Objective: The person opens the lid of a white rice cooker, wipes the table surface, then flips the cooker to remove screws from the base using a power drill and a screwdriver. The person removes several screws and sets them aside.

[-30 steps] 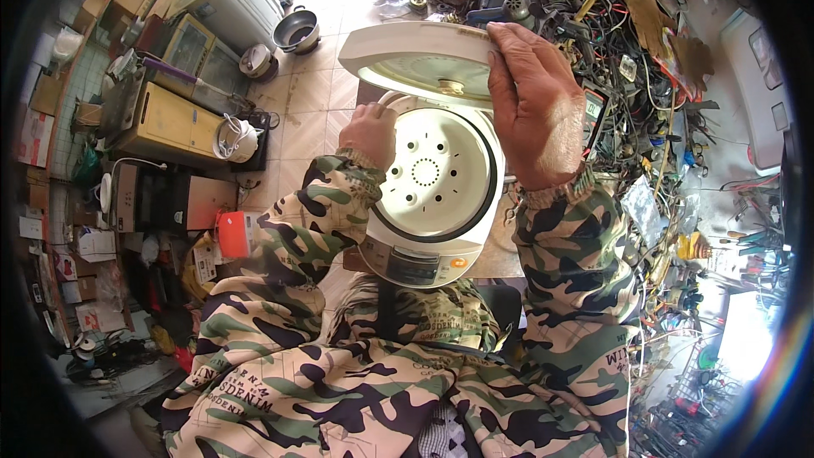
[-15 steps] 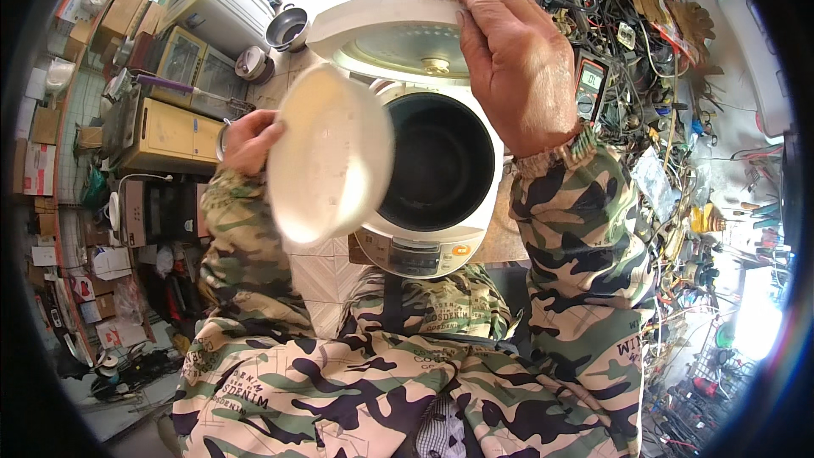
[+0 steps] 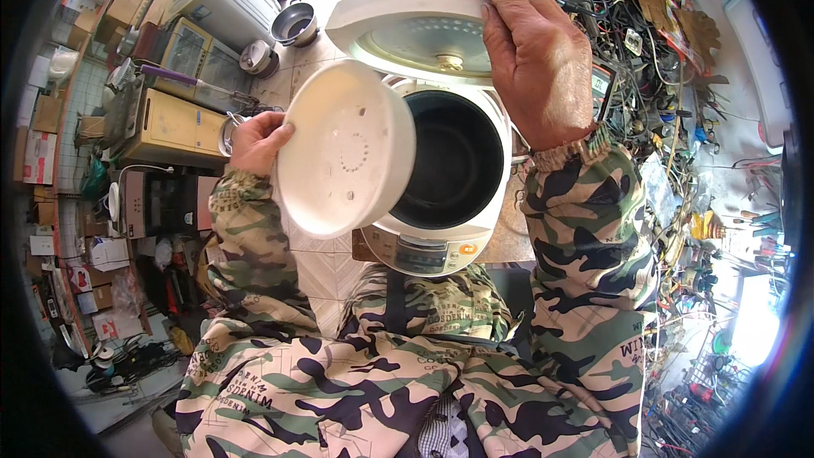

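A white rice cooker [image 3: 426, 256] stands in front of me with its lid [image 3: 407, 32] raised. Inside sits a dark inner pot [image 3: 449, 161], its left rim partly covered. My left hand [image 3: 257, 142] pinches the left rim of a white plastic steamer basket [image 3: 348, 153], tilted on its side beside the pot. A few holes and a ring of small marks show in the basket's base. My right hand [image 3: 543, 64] is closed over the right edge of the lid, thumb on the near side and fingers over the top.
On the right lies a heap of cables and parts, with a multimeter [image 3: 599, 89] close to my right wrist. Pots, a dark pan [image 3: 295, 24] and old appliances stand at the left. Shelves with boxes [image 3: 127, 4] line the far left. A wooden board [image 3: 509, 248] lies under the cooker.
The steamer basket has turned so its perforated base shows more clearly, and it no longer looks blurred. Lid, cooker and both hands appear slightly farther right in the view.
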{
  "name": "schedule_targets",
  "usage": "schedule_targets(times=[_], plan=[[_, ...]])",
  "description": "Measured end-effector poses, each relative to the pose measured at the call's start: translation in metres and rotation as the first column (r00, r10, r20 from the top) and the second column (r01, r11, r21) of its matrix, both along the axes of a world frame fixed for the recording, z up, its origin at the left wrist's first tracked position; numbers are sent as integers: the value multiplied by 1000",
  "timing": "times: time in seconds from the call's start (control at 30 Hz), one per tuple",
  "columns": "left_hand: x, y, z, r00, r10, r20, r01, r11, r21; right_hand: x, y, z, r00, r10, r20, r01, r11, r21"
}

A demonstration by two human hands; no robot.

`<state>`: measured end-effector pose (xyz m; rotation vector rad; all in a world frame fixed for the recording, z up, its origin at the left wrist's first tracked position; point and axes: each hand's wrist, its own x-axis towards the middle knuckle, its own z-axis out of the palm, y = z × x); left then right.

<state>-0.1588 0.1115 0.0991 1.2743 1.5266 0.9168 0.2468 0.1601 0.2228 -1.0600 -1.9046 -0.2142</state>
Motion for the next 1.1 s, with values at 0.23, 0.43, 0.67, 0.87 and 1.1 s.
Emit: schedule_targets(times=[0.23,0.43,0.67,0.87,1.1], plan=[[35,22,-13,997,-81,-6,81,996,-44,-3,1,-1,999,31,-20,-30,998,46],[71,26,-20,989,-103,-105,99,994,-41,-6,-1,-3,1000,-5,-18,6,1000,11],[136,23,-32,784,-36,-620,129,986,107,-5,-4,0,1000,4,-2,-4,1000,2],[163,18,-38,709,5,-705,130,982,138,-7,-7,0,1000,-18,11,18,1000,2],[160,7,-64,663,91,-743,268,898,350,-8,-11,3,999,-34,12,34,999,-3]])
